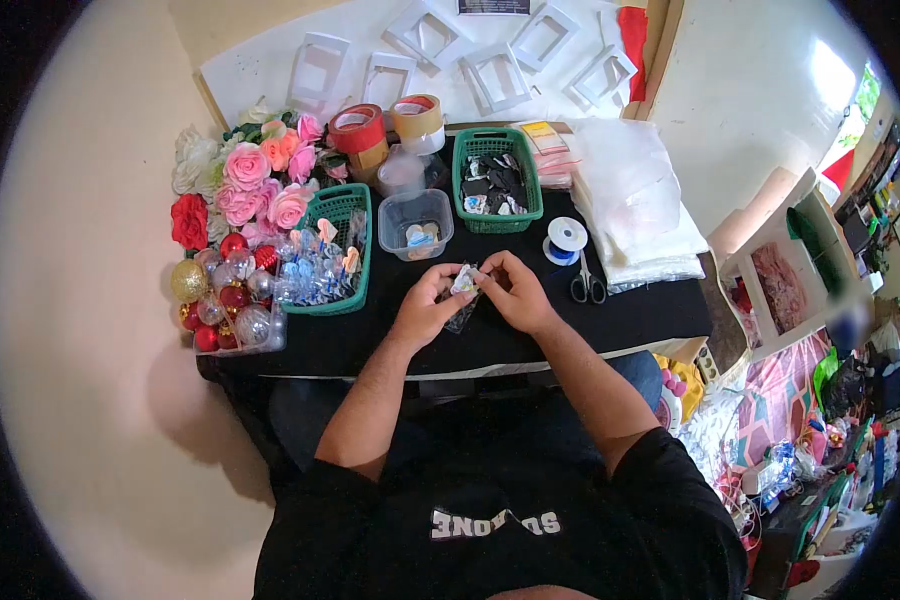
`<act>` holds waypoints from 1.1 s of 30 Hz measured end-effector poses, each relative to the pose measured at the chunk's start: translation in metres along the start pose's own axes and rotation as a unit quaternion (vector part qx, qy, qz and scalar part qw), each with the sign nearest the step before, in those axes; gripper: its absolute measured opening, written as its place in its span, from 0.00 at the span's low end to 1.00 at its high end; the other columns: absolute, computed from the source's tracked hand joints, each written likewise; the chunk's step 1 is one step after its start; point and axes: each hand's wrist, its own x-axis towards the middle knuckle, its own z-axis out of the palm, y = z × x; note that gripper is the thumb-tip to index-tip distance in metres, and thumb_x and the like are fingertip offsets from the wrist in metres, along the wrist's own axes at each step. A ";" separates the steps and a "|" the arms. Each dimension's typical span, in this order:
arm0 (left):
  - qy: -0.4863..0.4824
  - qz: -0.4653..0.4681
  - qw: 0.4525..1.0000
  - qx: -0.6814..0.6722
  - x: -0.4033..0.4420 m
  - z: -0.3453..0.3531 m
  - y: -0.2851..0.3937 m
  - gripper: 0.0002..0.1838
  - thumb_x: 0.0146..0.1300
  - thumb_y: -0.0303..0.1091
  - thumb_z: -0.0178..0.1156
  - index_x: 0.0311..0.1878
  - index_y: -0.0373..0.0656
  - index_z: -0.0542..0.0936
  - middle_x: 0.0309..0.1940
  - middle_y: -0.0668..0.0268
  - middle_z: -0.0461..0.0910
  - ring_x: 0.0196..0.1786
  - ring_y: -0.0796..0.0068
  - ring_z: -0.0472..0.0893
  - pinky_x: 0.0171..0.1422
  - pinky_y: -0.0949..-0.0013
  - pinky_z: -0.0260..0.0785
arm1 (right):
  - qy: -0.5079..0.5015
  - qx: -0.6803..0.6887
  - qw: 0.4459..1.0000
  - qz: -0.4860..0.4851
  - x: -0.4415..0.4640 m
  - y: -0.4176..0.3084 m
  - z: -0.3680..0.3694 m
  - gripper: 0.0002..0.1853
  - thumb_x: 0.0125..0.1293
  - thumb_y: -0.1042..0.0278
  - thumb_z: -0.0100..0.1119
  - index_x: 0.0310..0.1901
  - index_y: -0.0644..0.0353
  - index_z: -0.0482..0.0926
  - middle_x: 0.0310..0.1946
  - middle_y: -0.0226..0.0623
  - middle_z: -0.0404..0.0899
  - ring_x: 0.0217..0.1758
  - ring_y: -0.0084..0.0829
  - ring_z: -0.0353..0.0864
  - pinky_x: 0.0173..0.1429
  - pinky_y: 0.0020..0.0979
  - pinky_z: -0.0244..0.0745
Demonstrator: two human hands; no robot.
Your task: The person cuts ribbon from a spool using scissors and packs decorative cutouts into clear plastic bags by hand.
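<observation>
A black short-sleeved shirt with white capital lettering is worn with blue trousers.

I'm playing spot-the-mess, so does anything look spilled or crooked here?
Nothing looks spilled on the black table. Right of it, bags and other things lie jumbled, which looks messy. The white frames behind tilt different ways, maybe on purpose. The little white thing being held is too small to check for damage.

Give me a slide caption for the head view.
Left hand and right hand hold a small item over a black tabletop, near a spool and scissors.
</observation>
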 end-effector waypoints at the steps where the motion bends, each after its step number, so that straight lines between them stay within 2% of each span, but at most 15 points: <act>1: 0.006 -0.004 1.000 0.008 -0.001 0.000 0.000 0.23 0.64 0.28 0.65 0.60 0.37 0.70 0.44 0.64 0.82 0.44 0.80 0.79 0.51 0.74 0.69 | 0.000 0.000 1.000 -0.001 0.000 0.000 -0.001 0.10 0.66 0.69 0.64 0.43 0.60 0.74 0.29 0.26 0.71 0.31 0.18 0.68 0.36 0.23 0.67; 3: 0.003 -0.002 1.000 0.014 -0.002 0.001 0.003 0.23 0.64 0.28 0.64 0.60 0.36 0.70 0.45 0.64 0.82 0.45 0.79 0.79 0.52 0.74 0.69 | -0.037 0.033 0.998 0.025 0.000 -0.003 -0.001 0.10 0.66 0.69 0.65 0.43 0.59 0.74 0.29 0.25 0.69 0.31 0.17 0.66 0.36 0.23 0.65; 6: -0.002 0.000 1.000 0.018 -0.002 0.001 0.004 0.23 0.64 0.27 0.64 0.60 0.36 0.70 0.45 0.63 0.82 0.47 0.78 0.79 0.53 0.73 0.70 | -0.056 0.004 0.998 0.026 0.000 -0.010 -0.002 0.10 0.67 0.70 0.63 0.44 0.58 0.71 0.31 0.22 0.68 0.32 0.14 0.66 0.36 0.19 0.63; 13: -0.003 -0.007 1.000 0.008 -0.002 0.001 0.003 0.23 0.63 0.27 0.65 0.60 0.36 0.70 0.47 0.61 0.81 0.50 0.76 0.79 0.58 0.72 0.70 | -0.068 -0.014 0.997 0.031 0.002 -0.003 -0.006 0.09 0.67 0.68 0.64 0.42 0.57 0.72 0.31 0.22 0.68 0.32 0.13 0.65 0.37 0.19 0.63; 16: -0.007 0.001 1.000 -0.010 -0.001 0.002 0.001 0.23 0.63 0.26 0.65 0.60 0.36 0.70 0.48 0.62 0.81 0.51 0.76 0.79 0.59 0.72 0.70 | -0.076 0.048 0.995 0.052 0.003 0.001 -0.005 0.09 0.67 0.68 0.64 0.41 0.58 0.73 0.31 0.22 0.69 0.32 0.13 0.67 0.37 0.19 0.63; 20: -0.012 0.019 1.000 -0.001 -0.001 0.003 0.004 0.22 0.64 0.26 0.65 0.59 0.36 0.71 0.48 0.62 0.81 0.52 0.76 0.79 0.59 0.72 0.70 | -0.057 -0.005 0.997 0.050 0.005 0.000 -0.003 0.09 0.67 0.68 0.64 0.41 0.58 0.73 0.30 0.22 0.71 0.33 0.13 0.67 0.37 0.19 0.64; 25: -0.021 -0.020 1.000 0.010 -0.004 0.002 0.007 0.22 0.63 0.25 0.64 0.60 0.37 0.71 0.50 0.62 0.80 0.53 0.75 0.79 0.59 0.70 0.70 | -0.063 0.002 0.995 0.081 0.004 -0.005 -0.004 0.07 0.69 0.67 0.61 0.40 0.58 0.73 0.30 0.23 0.72 0.33 0.14 0.69 0.38 0.20 0.65; 27: -0.027 -0.020 0.999 0.022 -0.004 0.002 0.007 0.22 0.63 0.25 0.64 0.60 0.37 0.71 0.49 0.63 0.80 0.52 0.76 0.79 0.59 0.70 0.70 | -0.025 0.108 0.992 0.068 0.007 -0.002 -0.003 0.08 0.73 0.64 0.57 0.43 0.59 0.75 0.33 0.25 0.75 0.36 0.16 0.72 0.42 0.21 0.68; 31: -0.041 -0.008 0.999 0.022 -0.004 0.001 0.008 0.21 0.62 0.25 0.63 0.58 0.37 0.72 0.47 0.63 0.81 0.50 0.76 0.80 0.58 0.71 0.70 | 0.006 0.117 0.989 0.088 0.006 -0.005 -0.005 0.10 0.75 0.62 0.52 0.46 0.60 0.76 0.37 0.27 0.78 0.40 0.18 0.74 0.47 0.22 0.69; 33: -0.039 -0.018 0.999 0.031 -0.006 0.002 0.011 0.20 0.63 0.25 0.62 0.58 0.37 0.73 0.47 0.63 0.81 0.50 0.76 0.80 0.57 0.71 0.70 | -0.073 0.079 0.990 0.092 0.006 0.001 -0.010 0.12 0.76 0.62 0.52 0.48 0.61 0.77 0.40 0.28 0.78 0.43 0.19 0.74 0.50 0.22 0.70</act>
